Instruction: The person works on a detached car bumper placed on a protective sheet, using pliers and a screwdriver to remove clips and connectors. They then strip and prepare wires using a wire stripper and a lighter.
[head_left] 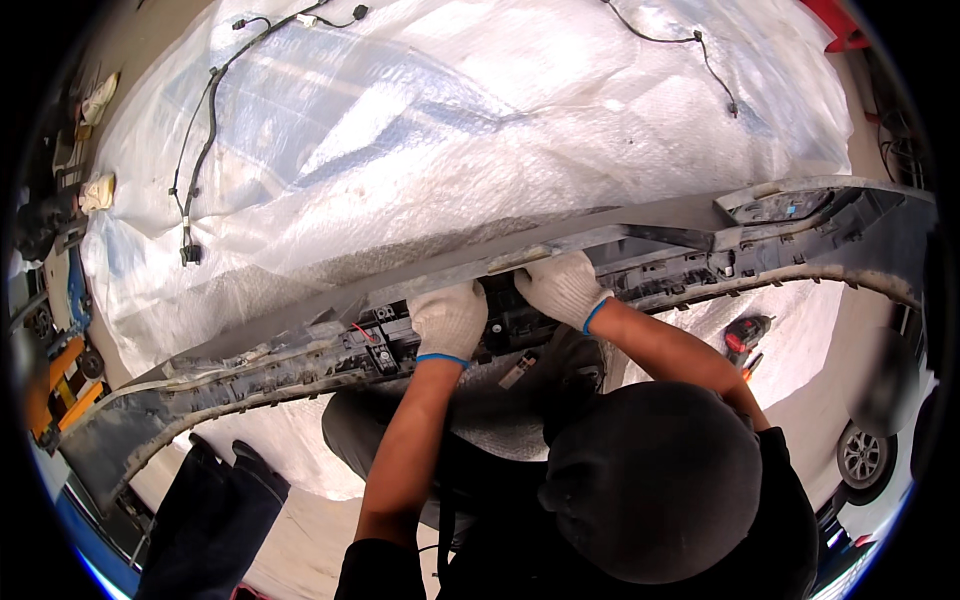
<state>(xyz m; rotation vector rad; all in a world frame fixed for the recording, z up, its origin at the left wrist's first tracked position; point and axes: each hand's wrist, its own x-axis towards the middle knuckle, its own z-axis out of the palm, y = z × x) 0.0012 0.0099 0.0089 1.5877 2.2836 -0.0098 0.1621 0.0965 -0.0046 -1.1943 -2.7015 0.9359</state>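
A long dark car bumper cover (640, 285) lies across the view with its inner side, clips and brackets facing me. My left hand (449, 318), in a white knit glove with a blue cuff, reaches into its middle beside a black bracket (380, 352). To its right, my right hand (563, 287), gloved alike, bends in under the upper edge. Both hands are closed with fingers curled inward; the fingertips and whatever they pinch are hidden. A short red wire (361, 332) shows left of my left hand.
Bubble wrap (430, 130) spreads beyond the bumper, bearing black wiring harnesses (212, 120) (697, 37). A red and black power drill (745, 335) rests to the right, near an orange-handled tool (752, 366). Another person's dark-trousered legs (215, 510) show lower left. A car wheel (865, 455) is far right.
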